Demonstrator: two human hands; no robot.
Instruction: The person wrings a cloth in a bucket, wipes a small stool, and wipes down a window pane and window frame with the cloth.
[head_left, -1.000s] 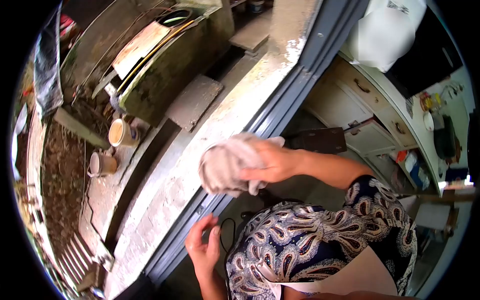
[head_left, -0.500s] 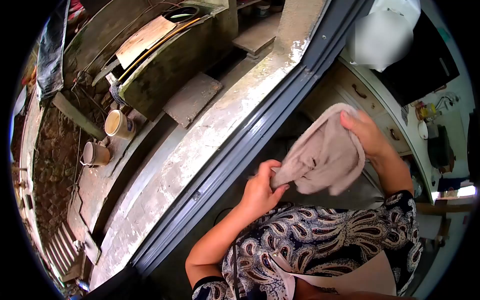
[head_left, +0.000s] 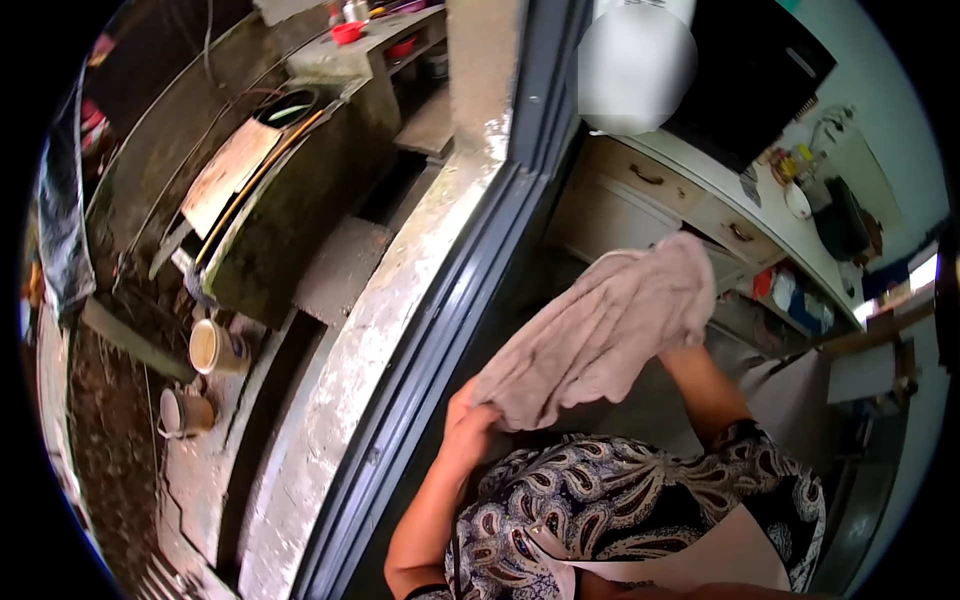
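Observation:
A greyish-pink, soft cloth (head_left: 610, 335) is stretched out in front of my body, with loose folds along its lower edge. My left hand (head_left: 472, 425) is closed around its lower left end, fingers curled into the fabric. At the other end, my right hand (head_left: 684, 356) supports the raised part. The fabric covers its fingers, so only the area near the wrist shows.
A grey metal door track (head_left: 430, 355) runs diagonally on my left. Beyond it are a concrete ledge (head_left: 350, 400) and two buckets (head_left: 218, 348). Right of me stands a cabinet with drawers (head_left: 650, 175), holding a black screen (head_left: 755, 80).
The cloth has gone from bunched up to spread out lengthwise. My right hand has moved from the top of its edge to behind or beneath it. The view has shifted right.

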